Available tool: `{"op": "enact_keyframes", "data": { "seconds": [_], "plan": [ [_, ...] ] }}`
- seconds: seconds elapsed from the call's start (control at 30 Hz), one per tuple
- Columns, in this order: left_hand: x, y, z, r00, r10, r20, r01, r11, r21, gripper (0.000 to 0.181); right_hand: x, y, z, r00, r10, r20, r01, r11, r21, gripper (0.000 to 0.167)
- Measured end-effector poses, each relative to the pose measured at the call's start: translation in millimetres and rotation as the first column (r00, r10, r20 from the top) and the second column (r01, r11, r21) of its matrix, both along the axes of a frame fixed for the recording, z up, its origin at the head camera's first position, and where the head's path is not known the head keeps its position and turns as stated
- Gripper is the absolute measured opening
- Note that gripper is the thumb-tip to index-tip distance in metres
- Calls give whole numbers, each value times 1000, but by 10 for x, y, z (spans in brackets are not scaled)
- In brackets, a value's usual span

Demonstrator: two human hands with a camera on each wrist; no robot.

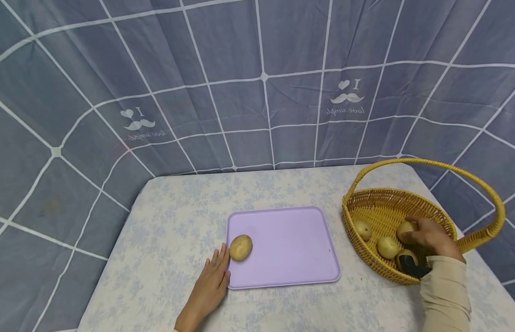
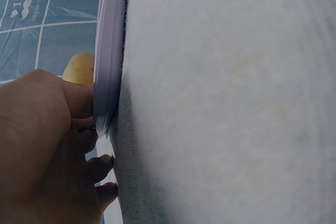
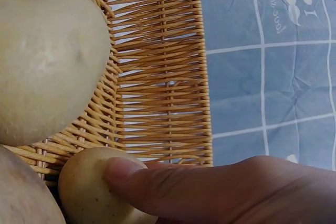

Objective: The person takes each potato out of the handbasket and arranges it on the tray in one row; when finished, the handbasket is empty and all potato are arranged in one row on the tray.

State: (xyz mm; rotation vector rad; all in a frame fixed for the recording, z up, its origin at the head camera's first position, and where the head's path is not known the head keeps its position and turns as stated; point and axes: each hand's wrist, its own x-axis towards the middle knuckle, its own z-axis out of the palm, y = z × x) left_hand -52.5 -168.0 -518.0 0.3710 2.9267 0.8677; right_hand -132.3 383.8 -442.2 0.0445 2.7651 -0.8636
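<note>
My right hand [image 1: 434,237] reaches into a yellow wicker basket [image 1: 357,244] and grips a potato [image 1: 405,230]. In the right wrist view, the thumb presses on the held potato [image 3: 94,187]. Other potatoes lie in the basket, among them a pale one [image 1: 387,247], one near the left wall [image 1: 362,229] and one partly covered by a dark wrist strap [image 1: 407,253]. My left hand [image 1: 209,283] lies at the left edge of a lilac tray [image 1: 290,249], fingers extended and touching its rim. A single potato [image 1: 241,247] sits in the tray beside those fingertips.
The basket's tall arched handle [image 1: 432,161] rises over it toward the right. A pale floral cloth [image 1: 170,221] covers the table. Behind hangs a blue-grey curtain [image 1: 236,106] with a white grid.
</note>
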Motion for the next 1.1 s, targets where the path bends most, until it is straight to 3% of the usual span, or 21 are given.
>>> {"op": "enact_keyframes", "data": {
  "seconds": [0.37,0.57,0.8,0.93,1.1],
  "plan": [
    [4,6,-9,1000,5,16,-5,1000,0,53,34,-4,-56,997,23,-70,-23,1000,-7,59],
    [-3,7,-6,1000,7,7,-7,1000,4,53,6,-30,-12,991,29,-134,-32,999,-21,56],
    [-1,4,-4,1000,13,12,-13,1000,-4,52,41,-120,167,954,6,-298,-28,997,-70,56],
    [-4,3,5,1000,10,-10,-10,1000,-5,52,92,-181,329,938,-49,-344,-11,985,-170,59],
    [-4,7,18,1000,8,-20,-8,1000,-2,51,157,-338,506,918,-121,-377,-6,948,-317,59]
  ]
}}
